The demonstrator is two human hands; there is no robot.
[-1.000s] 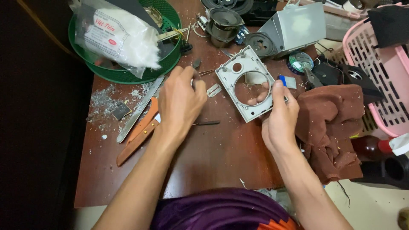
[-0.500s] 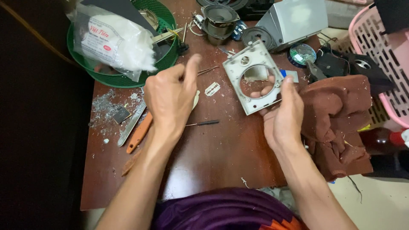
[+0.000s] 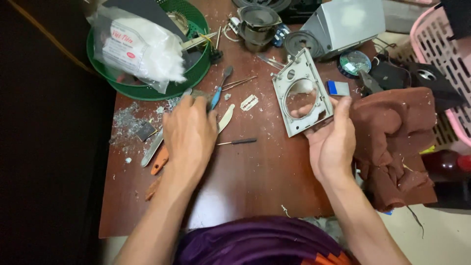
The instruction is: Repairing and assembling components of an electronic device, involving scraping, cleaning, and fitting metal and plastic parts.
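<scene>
The right hand (image 3: 331,142) pinches the lower edge of a grey plastic frame (image 3: 302,93) with a round opening, thumb on the near face and fingers behind, showing through the hole. The frame is held tilted just above the table (image 3: 255,172). The left hand (image 3: 189,135) lies palm down left of the frame, fingers loosely curled over a small dark object beside the blue-handled pliers (image 3: 219,88); whether its grip has closed on anything cannot be told.

Between that hand and the frame lie a razor blade (image 3: 249,102), a thin black-handled screwdriver (image 3: 238,142) and a pale blade-shaped scrap (image 3: 225,118). Left of the frame, beyond the hand, sit an orange-handled knife (image 3: 159,159) and a scatter of grey shavings (image 3: 125,120). Behind it stand a loudspeaker (image 3: 257,22) and a grey box (image 3: 346,24); a brown cloth (image 3: 397,132) lies to its right.

To work well here, the frame is best kept firmly pinched and steady, with fingers clear of the razor blade while the other hand picks a tool.
</scene>
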